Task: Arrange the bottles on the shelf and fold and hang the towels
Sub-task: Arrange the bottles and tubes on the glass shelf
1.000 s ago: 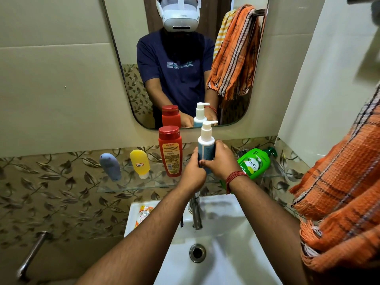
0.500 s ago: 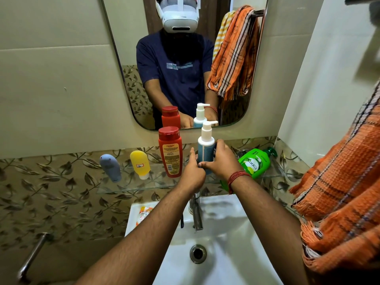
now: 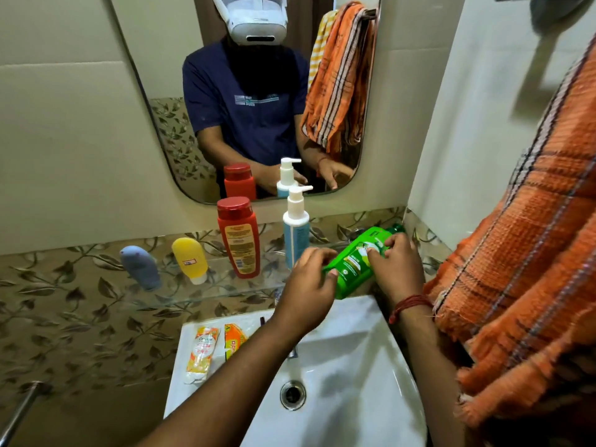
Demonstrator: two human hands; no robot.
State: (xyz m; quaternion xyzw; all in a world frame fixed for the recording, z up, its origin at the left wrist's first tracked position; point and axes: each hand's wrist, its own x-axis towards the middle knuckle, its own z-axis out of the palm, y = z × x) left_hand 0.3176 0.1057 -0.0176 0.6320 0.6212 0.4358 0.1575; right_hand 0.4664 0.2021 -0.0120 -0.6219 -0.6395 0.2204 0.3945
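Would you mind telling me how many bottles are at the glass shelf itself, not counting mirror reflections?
5: grey bottle far left, yellow bottle beside it, red bottle, blue pump bottle, and green bottle, tilted, held by left hand and right hand.

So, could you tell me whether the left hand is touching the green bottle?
Touching: the head view shows the left hand gripping the green bottle's lower end.

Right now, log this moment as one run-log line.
step: arrange bottles | both hands: left hand and right hand grip tilted green bottle | upright on glass shelf: red bottle, pump bottle
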